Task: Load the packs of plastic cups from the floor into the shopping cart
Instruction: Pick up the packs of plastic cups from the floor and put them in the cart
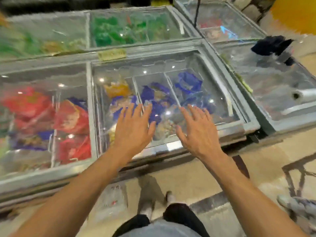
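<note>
My left hand [135,127] and my right hand [198,132] are stretched out side by side, palms down, fingers straight and spread, holding nothing. Both hover over the glass lid of a chest freezer [227,132], near its front edge. On the floor below my left forearm, against the freezer's base, lies a clear plastic pack [112,197] with a small label; it is too blurred to show what is inside. No shopping cart is plainly in view.
The freezers [89,110] hold red, blue, green and yellow bags under glass. A roll of clear bags [304,94] and a dark object [273,46] lie on the right freezer. A dark frame [294,173] and a pale blurred thing [295,206] stand on the floor at right. My feet [169,197] are below.
</note>
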{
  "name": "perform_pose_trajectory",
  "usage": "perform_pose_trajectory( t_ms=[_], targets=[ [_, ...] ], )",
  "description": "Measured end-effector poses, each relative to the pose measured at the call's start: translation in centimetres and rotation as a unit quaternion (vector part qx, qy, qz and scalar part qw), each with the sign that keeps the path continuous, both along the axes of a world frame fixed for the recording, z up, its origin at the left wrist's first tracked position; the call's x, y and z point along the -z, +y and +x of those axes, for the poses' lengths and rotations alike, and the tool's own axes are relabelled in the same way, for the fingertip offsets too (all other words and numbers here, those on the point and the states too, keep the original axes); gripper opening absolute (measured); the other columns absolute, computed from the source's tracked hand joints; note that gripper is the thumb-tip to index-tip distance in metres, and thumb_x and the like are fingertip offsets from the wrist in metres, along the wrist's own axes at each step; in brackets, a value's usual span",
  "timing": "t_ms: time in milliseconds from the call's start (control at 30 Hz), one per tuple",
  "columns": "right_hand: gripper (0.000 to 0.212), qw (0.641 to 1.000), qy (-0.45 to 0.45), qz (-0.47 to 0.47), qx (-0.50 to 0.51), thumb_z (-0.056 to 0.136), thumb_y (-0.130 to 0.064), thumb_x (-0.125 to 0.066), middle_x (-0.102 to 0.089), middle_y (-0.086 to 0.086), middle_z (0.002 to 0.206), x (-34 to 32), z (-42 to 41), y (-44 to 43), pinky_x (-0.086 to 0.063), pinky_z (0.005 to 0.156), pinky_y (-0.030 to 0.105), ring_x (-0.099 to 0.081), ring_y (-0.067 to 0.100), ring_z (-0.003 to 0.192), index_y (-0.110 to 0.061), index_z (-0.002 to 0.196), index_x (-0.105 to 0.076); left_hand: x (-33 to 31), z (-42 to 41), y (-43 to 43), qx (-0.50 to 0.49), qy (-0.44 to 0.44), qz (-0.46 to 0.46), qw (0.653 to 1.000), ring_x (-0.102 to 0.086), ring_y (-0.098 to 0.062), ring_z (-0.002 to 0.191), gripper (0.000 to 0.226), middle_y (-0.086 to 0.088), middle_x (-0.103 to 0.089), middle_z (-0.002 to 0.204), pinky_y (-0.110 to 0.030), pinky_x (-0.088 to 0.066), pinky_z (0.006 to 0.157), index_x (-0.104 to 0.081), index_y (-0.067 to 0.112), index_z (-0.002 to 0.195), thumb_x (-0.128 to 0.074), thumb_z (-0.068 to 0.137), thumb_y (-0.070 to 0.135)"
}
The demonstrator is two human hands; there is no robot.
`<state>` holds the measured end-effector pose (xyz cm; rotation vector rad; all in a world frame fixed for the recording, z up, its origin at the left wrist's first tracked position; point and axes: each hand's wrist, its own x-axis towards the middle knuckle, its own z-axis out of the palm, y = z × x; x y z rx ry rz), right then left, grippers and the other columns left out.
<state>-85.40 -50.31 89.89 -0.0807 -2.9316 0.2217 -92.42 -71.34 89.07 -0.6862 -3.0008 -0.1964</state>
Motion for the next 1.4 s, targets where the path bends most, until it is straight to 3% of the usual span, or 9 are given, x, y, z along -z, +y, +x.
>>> perform_pose_trajectory(
  t_ms=[267,433,567,833,1067,1200,1400],
  targets=[
    [0.066,0.964,-0.003,-0.029,-0.265,0.097,-0.048,-0.047,-0.062,0.022,0.138,2.1,-7.7,-12.6,-0.039,0.117,0.055,-0.056,0.042,0.128,-0.002,0.142,-0.059,1.6,5.6,-15.3,-0.237,-0.004,0.016,0.971,-0.059,-0.038,0.129,0.064,-0.012,-0.064,0.144,-0.05,-0.046,0.107,-0.056,0.016,0.152,-0.043,0.099,0.05],
    [0.061,0.934,-0.01,-0.073,-0.35,0.098,-0.047,-0.053,-0.063,0.019,0.133,4.3,-6.7,-18.3,-0.044,0.105,0.049,-0.058,0.04,0.119,-0.002,0.14,-0.057,2.8,12.1,-20.7,-0.321,-0.015,0.02,0.947,-0.057,-0.036,0.127,0.061,-0.012,-0.063,0.145,-0.049,-0.043,0.104,-0.05,0.019,0.155,-0.048,0.103,0.048],
    [0.061,0.929,-0.016,-0.08,-0.362,0.098,-0.048,-0.049,-0.064,0.016,0.125,5.9,-5.1,-21.6,-0.041,0.092,0.043,-0.059,0.038,0.109,-0.003,0.14,-0.057,4.0,15.4,-23.6,-0.357,-0.041,0.034,0.932,-0.057,-0.033,0.13,0.063,-0.009,-0.062,0.147,-0.051,-0.045,0.107,-0.048,0.019,0.157,-0.044,0.103,0.051],
    [0.051,0.94,-0.004,-0.072,-0.333,0.1,-0.04,-0.059,-0.062,0.018,0.115,10.1,-1.7,-30.2,-0.048,0.088,0.051,-0.057,0.039,0.103,-0.002,0.133,-0.06,9.5,16.6,-33.2,-0.322,-0.042,0.05,0.944,-0.058,-0.032,0.128,0.059,-0.01,-0.063,0.144,-0.049,-0.046,0.103,-0.051,0.017,0.155,-0.05,0.103,0.047],
    [0.044,0.953,-0.042,-0.075,-0.292,0.102,-0.035,-0.059,-0.064,0.017,0.118,16.9,2.9,-38.3,-0.049,0.089,0.045,-0.059,0.035,0.104,-0.002,0.131,-0.062,16.4,17.0,-41.6,-0.264,-0.08,0.058,0.96,-0.057,-0.032,0.126,0.059,-0.009,-0.062,0.142,-0.049,-0.046,0.104,-0.053,0.016,0.153,-0.052,0.101,0.044],
    [0.048,0.953,-0.077,-0.062,-0.287,0.103,-0.04,-0.055,-0.065,0.018,0.125,24.6,5.1,-40.8,-0.049,0.097,0.044,-0.06,0.034,0.112,-0.003,0.133,-0.062,24.0,18.1,-44.9,-0.258,-0.083,0.06,0.961,-0.057,-0.03,0.128,0.058,-0.009,-0.062,0.143,-0.046,-0.045,0.107,-0.054,0.015,0.152,-0.051,0.102,0.044],
    [0.06,0.956,-0.157,-0.079,-0.233,0.103,-0.051,-0.045,-0.063,0.014,0.129,42.3,7.8,-42.8,-0.047,0.101,0.039,-0.057,0.029,0.118,-0.005,0.14,-0.057,41.3,19.0,-48.0,-0.268,-0.077,0.057,0.959,-0.061,-0.033,0.115,0.057,-0.01,-0.064,0.133,-0.048,-0.048,0.097,-0.059,0.012,0.145,-0.052,0.102,0.049]
  ],
)
